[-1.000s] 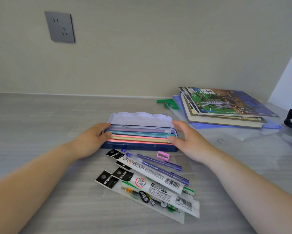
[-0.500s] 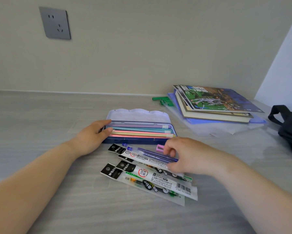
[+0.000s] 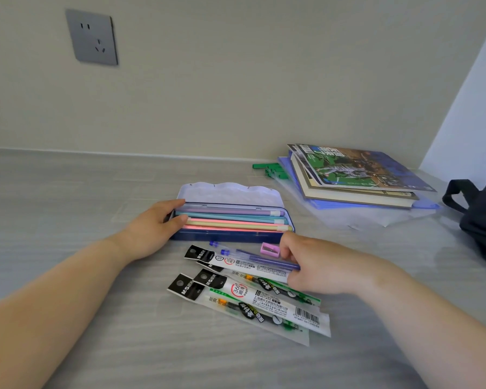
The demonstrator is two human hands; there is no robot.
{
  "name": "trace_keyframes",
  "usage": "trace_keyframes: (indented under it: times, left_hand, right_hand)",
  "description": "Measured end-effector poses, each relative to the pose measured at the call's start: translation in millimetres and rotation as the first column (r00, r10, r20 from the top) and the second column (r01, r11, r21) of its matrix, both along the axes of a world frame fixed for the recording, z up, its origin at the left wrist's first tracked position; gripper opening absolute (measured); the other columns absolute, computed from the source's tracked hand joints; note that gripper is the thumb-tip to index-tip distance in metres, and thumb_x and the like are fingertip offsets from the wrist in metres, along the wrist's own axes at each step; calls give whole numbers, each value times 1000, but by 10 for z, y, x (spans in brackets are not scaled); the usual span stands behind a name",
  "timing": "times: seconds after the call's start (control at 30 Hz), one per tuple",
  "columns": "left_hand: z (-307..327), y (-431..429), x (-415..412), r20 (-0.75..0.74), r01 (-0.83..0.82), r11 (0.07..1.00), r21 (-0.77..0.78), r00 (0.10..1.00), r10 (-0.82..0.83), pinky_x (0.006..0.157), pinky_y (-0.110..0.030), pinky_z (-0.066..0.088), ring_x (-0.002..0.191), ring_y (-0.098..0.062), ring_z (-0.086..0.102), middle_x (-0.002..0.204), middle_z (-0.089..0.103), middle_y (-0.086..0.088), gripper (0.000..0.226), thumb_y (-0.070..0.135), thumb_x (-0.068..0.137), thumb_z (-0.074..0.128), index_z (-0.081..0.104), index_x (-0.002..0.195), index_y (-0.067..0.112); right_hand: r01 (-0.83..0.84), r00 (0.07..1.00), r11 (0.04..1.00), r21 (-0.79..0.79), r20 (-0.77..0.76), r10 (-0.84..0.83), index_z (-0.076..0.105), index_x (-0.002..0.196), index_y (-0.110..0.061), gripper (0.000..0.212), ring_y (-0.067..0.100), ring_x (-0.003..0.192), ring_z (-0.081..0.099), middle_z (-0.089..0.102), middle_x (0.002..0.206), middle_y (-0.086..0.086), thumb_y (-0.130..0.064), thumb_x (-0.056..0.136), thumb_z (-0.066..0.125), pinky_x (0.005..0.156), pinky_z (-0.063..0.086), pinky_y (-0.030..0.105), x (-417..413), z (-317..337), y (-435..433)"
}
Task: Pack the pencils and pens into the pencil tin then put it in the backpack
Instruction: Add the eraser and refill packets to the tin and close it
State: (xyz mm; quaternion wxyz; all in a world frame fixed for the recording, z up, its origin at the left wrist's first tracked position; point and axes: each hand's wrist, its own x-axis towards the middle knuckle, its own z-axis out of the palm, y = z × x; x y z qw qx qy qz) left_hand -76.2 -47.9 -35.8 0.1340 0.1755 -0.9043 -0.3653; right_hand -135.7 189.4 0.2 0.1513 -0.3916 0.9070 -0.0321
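A blue pencil tin [image 3: 225, 237] lies open on the table, its pale lid [image 3: 230, 193] tipped back. Several pastel pencils [image 3: 233, 221] fill it lengthwise. My left hand [image 3: 154, 228] rests against the tin's left end, fingers straight on the rim. In front of the tin lie two purple pens [image 3: 253, 256] and several packaged pens [image 3: 250, 301]. My right hand [image 3: 317, 265] pinches the right ends of the purple pens. A dark backpack [image 3: 483, 223] stands at the right edge.
A pink sharpener [image 3: 270, 249] sits just left of my right hand's fingers. A stack of books and magazines [image 3: 354, 175] on a clear folder lies at the back right, green clips [image 3: 269, 169] beside it. A wall socket [image 3: 93, 37] is up left.
My right hand left the tin's right end, came down to the purple pens and closed on them. My left hand stayed at the tin's left end.
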Motion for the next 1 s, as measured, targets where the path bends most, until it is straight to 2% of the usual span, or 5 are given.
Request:
trace_keyframes:
  times: [0.23,0.43,0.6,0.8,1.0]
  left_hand:
    - [0,0,-11,-4,-2,1000,4,1000,2,105,-23,24,131,-22,36,145,36,-9,45,19,93,42,34,137,14]
    - [-13,-21,-24,-11,9,1000,1,1000,-9,105,-23,23,133,-21,34,146,35,-8,46,19,93,42,33,138,16]
    - [-30,-46,-31,-26,22,999,41,999,-21,109,-26,22,135,-20,32,148,33,-6,50,19,92,43,28,140,17]
    - [-52,-61,-56,-116,63,995,74,992,-54,83,-8,24,116,-9,38,129,41,5,50,14,94,39,24,141,17]
    - [-109,-82,-100,-147,76,993,-86,985,-88,102,-15,15,137,-16,26,148,32,-3,46,21,93,42,32,138,18]
  right_hand:
    - [-42,996,996,85,-79,48,43,97,-17,8,22,87,47,52,101,8,-20,95,36,71,37,32,-136,-27,49]
    - [-4,975,999,-51,-221,-7,26,64,-31,34,18,69,41,36,68,-12,-22,96,36,56,31,29,-245,224,103]
    - [-30,918,987,-158,-396,-36,44,114,-15,21,29,100,50,57,110,10,-18,96,34,69,33,32,-413,181,-217]
    - [-108,912,994,-34,-400,86,44,119,-10,29,28,111,44,52,120,13,-24,97,33,83,38,36,-568,-15,-601]
    - [-114,960,984,-135,-271,74,46,123,-17,39,22,120,37,47,127,7,-37,90,48,97,35,33,-612,-55,-620]
